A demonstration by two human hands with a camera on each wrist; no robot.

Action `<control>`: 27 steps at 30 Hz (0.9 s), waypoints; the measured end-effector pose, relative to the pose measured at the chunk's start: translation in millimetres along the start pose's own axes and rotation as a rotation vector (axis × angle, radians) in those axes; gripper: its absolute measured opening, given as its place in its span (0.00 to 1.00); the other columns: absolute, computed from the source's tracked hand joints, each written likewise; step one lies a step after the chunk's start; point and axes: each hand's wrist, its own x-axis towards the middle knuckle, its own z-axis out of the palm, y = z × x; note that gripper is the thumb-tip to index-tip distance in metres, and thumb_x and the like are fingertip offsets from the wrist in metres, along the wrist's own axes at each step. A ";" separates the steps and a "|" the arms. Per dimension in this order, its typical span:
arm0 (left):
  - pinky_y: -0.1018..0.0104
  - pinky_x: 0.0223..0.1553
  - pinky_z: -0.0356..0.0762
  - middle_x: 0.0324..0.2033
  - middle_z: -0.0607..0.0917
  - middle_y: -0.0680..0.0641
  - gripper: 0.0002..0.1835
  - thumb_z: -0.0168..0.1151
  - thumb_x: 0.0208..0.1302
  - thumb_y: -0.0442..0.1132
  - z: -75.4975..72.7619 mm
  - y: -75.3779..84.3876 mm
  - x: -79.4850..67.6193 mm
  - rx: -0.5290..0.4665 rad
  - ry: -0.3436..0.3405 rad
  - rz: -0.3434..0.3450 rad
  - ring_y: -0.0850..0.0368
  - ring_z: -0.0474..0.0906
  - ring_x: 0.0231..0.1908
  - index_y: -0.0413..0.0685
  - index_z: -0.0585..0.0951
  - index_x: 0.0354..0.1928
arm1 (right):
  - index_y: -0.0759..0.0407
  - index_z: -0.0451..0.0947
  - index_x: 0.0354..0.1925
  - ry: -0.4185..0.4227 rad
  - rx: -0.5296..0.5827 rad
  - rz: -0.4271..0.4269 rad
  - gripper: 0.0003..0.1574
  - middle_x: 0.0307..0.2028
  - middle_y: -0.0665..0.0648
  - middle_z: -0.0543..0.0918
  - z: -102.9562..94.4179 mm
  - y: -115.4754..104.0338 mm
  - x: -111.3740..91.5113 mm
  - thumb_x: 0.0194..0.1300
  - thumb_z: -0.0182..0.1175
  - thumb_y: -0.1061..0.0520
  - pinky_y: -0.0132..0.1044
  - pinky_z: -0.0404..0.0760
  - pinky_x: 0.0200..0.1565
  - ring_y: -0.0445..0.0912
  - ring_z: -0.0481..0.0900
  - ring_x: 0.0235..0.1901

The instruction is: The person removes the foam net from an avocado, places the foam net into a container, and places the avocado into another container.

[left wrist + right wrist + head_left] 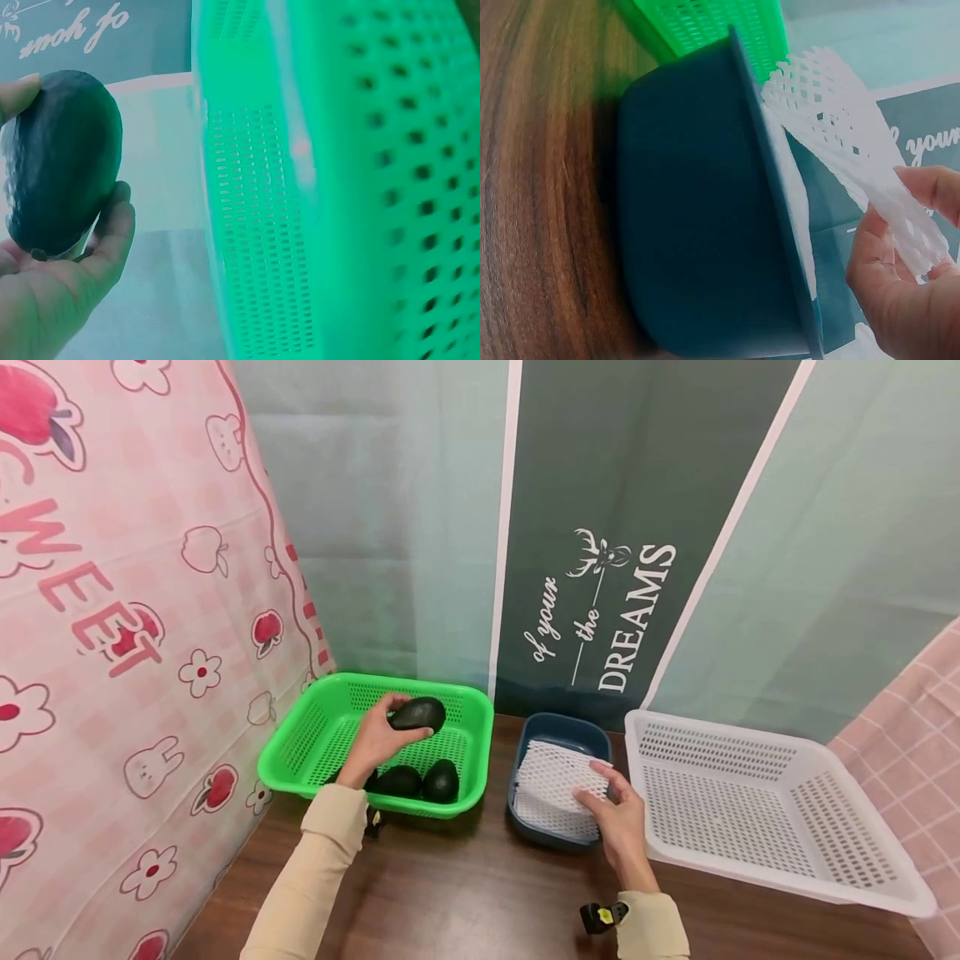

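Observation:
A dark avocado [418, 714] is gripped between the thumb and fingers of my left hand [377, 732], raised over the green basket [300, 735]. The left wrist view shows that avocado [64, 161] close up beside the basket wall. Several more avocados [440, 781] lie along the basket's near side, partly hidden by my wrist. My right hand [621, 814] pinches the edge of a white foam net sleeve [558, 781] at the dark blue tub [570, 727]. In the right wrist view the foam net [832, 105] rises above the tub's rim, with more white material inside.
To the right stands a large white basket [720, 810], its visible floor bare. The wooden table [465, 893] runs along the front. Behind hangs a green curtain [420, 527] with lettering, and a pink patterned cloth [150, 652] covers the left side.

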 end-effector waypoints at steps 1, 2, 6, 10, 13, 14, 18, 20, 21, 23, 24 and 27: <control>0.48 0.48 0.72 0.54 0.76 0.41 0.34 0.77 0.51 0.45 -0.7 1.5 3.6 0.002 0.003 0.007 0.44 0.73 0.51 0.47 0.73 0.59 | 0.57 0.72 0.63 -0.001 -0.008 -0.002 0.33 0.69 0.59 0.62 0.3 0.4 1.1 0.60 0.65 0.67 0.20 0.73 0.41 0.54 0.62 0.64; 0.48 0.48 0.72 0.55 0.75 0.41 0.34 0.76 0.51 0.44 -1.2 2.3 7.0 0.006 0.003 0.007 0.44 0.73 0.51 0.47 0.73 0.59 | 0.57 0.72 0.63 -0.004 -0.018 -0.006 0.33 0.69 0.59 0.62 0.8 0.4 2.0 0.60 0.65 0.67 0.20 0.73 0.41 0.54 0.63 0.63; 0.48 0.50 0.71 0.56 0.75 0.42 0.34 0.76 0.52 0.46 -1.6 1.3 19.5 0.023 -0.010 -0.010 0.44 0.72 0.53 0.47 0.72 0.60 | 0.56 0.72 0.62 -0.006 -0.062 -0.011 0.33 0.68 0.60 0.63 2.5 0.5 6.2 0.59 0.65 0.66 0.25 0.75 0.42 0.57 0.71 0.57; 0.47 0.51 0.71 0.56 0.74 0.41 0.35 0.75 0.52 0.46 -1.4 -1.8 31.6 0.027 -0.030 -0.020 0.43 0.71 0.54 0.46 0.71 0.60 | 0.56 0.72 0.63 -0.029 -0.116 -0.017 0.33 0.69 0.62 0.62 4.0 0.8 9.7 0.60 0.65 0.66 0.41 0.76 0.52 0.58 0.72 0.57; 0.46 0.50 0.71 0.56 0.74 0.39 0.34 0.75 0.52 0.45 -2.2 -3.0 40.8 0.022 -0.036 -0.022 0.42 0.71 0.53 0.45 0.71 0.60 | 0.58 0.72 0.63 -0.048 -0.140 -0.033 0.33 0.69 0.63 0.61 5.2 1.0 11.2 0.60 0.66 0.66 0.49 0.72 0.57 0.58 0.70 0.59; 0.46 0.50 0.71 0.56 0.74 0.39 0.34 0.75 0.52 0.45 -2.4 -3.1 44.0 0.017 -0.038 -0.025 0.41 0.71 0.53 0.45 0.71 0.60 | 0.59 0.72 0.63 -0.050 -0.152 -0.042 0.33 0.69 0.63 0.62 5.5 1.0 11.8 0.59 0.66 0.66 0.49 0.72 0.57 0.58 0.70 0.58; 0.45 0.51 0.71 0.57 0.73 0.39 0.34 0.75 0.53 0.44 -2.6 -4.7 54.1 0.005 -0.045 -0.030 0.41 0.70 0.54 0.45 0.70 0.60 | 0.59 0.74 0.61 -0.040 -0.224 -0.086 0.33 0.67 0.63 0.65 6.2 2.3 13.6 0.57 0.68 0.66 0.39 0.73 0.48 0.54 0.72 0.49; 0.45 0.51 0.70 0.57 0.72 0.39 0.34 0.75 0.53 0.44 -2.3 -6.8 57.4 -0.002 -0.050 -0.035 0.41 0.69 0.55 0.45 0.70 0.60 | 0.59 0.75 0.60 -0.025 -0.277 -0.112 0.32 0.65 0.63 0.68 7.2 4.0 14.4 0.55 0.69 0.66 0.37 0.71 0.42 0.53 0.71 0.43; 0.45 0.52 0.70 0.58 0.72 0.39 0.34 0.75 0.53 0.44 -2.2 -8.4 58.4 -0.004 -0.049 -0.040 0.41 0.69 0.55 0.45 0.70 0.61 | 0.58 0.76 0.59 -0.019 -0.305 -0.122 0.32 0.63 0.64 0.70 7.9 5.1 14.8 0.55 0.69 0.66 0.38 0.69 0.41 0.53 0.70 0.42; 0.45 0.52 0.70 0.58 0.72 0.38 0.35 0.74 0.54 0.42 -1.9 -12.5 59.9 -0.006 -0.056 -0.042 0.40 0.69 0.56 0.45 0.70 0.62 | 0.58 0.77 0.58 -0.012 -0.359 -0.142 0.32 0.61 0.65 0.72 9.6 7.7 15.4 0.53 0.70 0.65 0.40 0.69 0.42 0.54 0.70 0.41; 0.44 0.52 0.70 0.59 0.72 0.38 0.35 0.74 0.54 0.42 -1.8 -15.0 60.5 -0.007 -0.063 -0.045 0.39 0.69 0.56 0.44 0.70 0.63 | 0.57 0.78 0.57 -0.010 -0.378 -0.148 0.32 0.60 0.66 0.73 10.8 9.0 15.8 0.53 0.71 0.65 0.41 0.69 0.43 0.53 0.70 0.43; 0.45 0.53 0.70 0.60 0.71 0.37 0.37 0.74 0.54 0.41 -1.1 -22.7 62.7 -0.012 -0.085 -0.057 0.39 0.69 0.56 0.44 0.69 0.65 | 0.58 0.78 0.56 -0.015 -0.412 -0.165 0.32 0.57 0.67 0.76 13.6 11.7 15.7 0.51 0.72 0.65 0.45 0.71 0.44 0.55 0.72 0.44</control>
